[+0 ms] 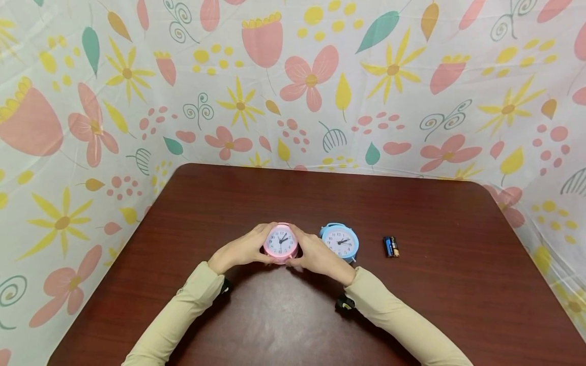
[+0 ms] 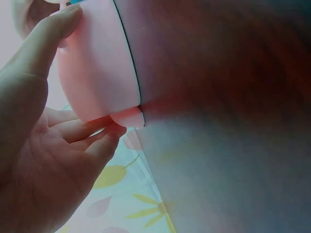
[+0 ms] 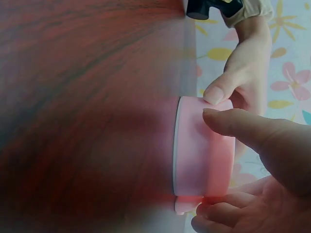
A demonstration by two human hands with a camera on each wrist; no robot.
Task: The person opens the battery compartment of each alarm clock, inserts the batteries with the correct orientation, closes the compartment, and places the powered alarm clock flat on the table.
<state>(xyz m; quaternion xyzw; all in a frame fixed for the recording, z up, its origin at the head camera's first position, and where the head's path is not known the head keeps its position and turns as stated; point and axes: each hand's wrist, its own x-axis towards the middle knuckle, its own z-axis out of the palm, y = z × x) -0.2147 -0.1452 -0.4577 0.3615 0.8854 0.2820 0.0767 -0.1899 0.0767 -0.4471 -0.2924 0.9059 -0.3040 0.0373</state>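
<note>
Fingers (image 2: 104, 143) of the left hand (image 1: 244, 250) and the right hand (image 1: 319, 255) curl round opposite sides of a pink, round, plastic-looking alarm clock (image 1: 281, 242), clamped on its casing from the left and the right. I see this clock just below the centre of the head view, its white dial facing the head camera. In the right wrist view both thumbs press on its side, near each other. I can't tell whether it bears on the table or is held just clear.

Just right of the right hand stands a light-blue, round, plastic-looking alarm clock (image 1: 340, 243), and farther right in the frame lie small cylindrical batteries (image 1: 391, 246) in dark and gold wrappers, side by side, outside any clock. All this is over a dark reddish-brown, wood-grained table (image 1: 279, 320), with a white, flower-printed cloth (image 1: 192, 71) filling the upper frame.

As I judge it, the two-handed hold on the pink clock is done; letting go is left. The loose batteries look unused for now, and I can't see whether either clock holds one inside.
</note>
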